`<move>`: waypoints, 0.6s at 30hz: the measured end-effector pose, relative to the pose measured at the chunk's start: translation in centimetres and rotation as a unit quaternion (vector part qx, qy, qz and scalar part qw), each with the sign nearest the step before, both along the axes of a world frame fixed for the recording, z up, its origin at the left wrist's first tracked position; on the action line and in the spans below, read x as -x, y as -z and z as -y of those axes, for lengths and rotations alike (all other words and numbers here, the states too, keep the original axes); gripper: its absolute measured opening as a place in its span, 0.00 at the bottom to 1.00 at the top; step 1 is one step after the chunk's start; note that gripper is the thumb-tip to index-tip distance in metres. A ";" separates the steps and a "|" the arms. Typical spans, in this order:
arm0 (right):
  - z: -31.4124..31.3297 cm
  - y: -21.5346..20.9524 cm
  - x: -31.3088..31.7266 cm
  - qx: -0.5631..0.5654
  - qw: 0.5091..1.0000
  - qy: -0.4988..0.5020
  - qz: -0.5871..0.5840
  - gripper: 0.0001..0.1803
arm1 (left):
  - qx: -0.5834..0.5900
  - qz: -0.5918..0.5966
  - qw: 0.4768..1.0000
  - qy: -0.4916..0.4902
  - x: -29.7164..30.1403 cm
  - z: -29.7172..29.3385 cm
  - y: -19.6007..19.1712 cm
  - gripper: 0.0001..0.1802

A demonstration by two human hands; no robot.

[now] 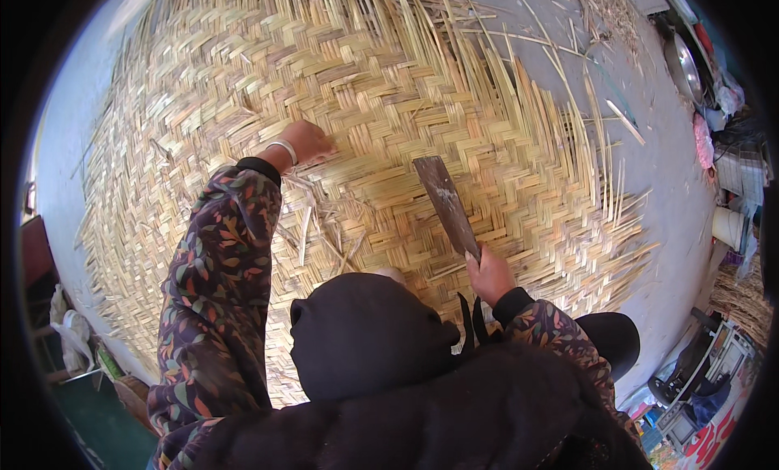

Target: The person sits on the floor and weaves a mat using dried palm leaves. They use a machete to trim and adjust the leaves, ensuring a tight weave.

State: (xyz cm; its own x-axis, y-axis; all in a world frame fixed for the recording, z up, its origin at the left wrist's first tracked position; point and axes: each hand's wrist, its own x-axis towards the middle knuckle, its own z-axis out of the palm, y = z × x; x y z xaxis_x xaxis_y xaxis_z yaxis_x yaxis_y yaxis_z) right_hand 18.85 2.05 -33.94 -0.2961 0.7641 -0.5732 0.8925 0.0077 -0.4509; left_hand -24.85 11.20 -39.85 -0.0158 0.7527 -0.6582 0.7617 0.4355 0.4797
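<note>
A large mat (389,137) of flat yellow-brown strips, woven in a zigzag pattern, spreads in front of me and under me. My left hand (308,141), with a pale bangle at the wrist, is closed low against the weave left of the middle; whatever its fingers pinch is hidden. My right hand (491,274) is wrapped round the near end of a flat dark wooden slat (446,202). The slat slants away to the far left over the mat, with pale scuffs on its face. Loose strip ends (560,137) stick out along the mat's right edge.
Broken strip scraps (324,227) lie on the weave between my arms. On the grey floor (657,162) to the right are a loose pale strip (625,121) and more straw. A metal basin (686,68), a white bucket (728,227) and clutter line the right side; bags (71,332) stand at left.
</note>
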 end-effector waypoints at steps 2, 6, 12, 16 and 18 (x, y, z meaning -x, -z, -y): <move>-0.1 0.0 0.0 0.005 1.000 0.011 -0.002 0.18 | 0.016 -0.013 1.000 -0.007 0.4 0.0 0.2 0.17; -0.3 0.1 0.0 0.011 1.000 0.013 -0.011 0.19 | -0.201 -0.129 0.912 0.334 0.7 -0.1 -0.2 0.18; -0.5 -0.2 0.0 0.026 0.999 0.017 -0.007 0.19 | 0.040 -0.048 0.997 0.033 -0.1 -0.2 -1.4 0.17; -0.5 -0.5 0.2 0.018 1.000 0.018 -0.004 0.19 | 0.020 -0.097 0.980 0.173 -0.1 -0.4 -0.7 0.10; -0.4 -0.5 0.2 0.019 1.000 0.019 -0.003 0.19 | 0.007 -0.119 0.966 0.228 0.1 -0.5 0.0 0.09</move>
State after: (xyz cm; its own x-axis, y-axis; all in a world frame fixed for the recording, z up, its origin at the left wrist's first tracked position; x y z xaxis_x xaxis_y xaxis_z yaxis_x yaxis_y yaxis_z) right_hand 18.64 2.49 -33.43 -0.2706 0.7527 -0.6002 0.8888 -0.0442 -0.4561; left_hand -24.90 11.69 -39.86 0.1634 0.7084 -0.6866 0.9642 0.0326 0.2631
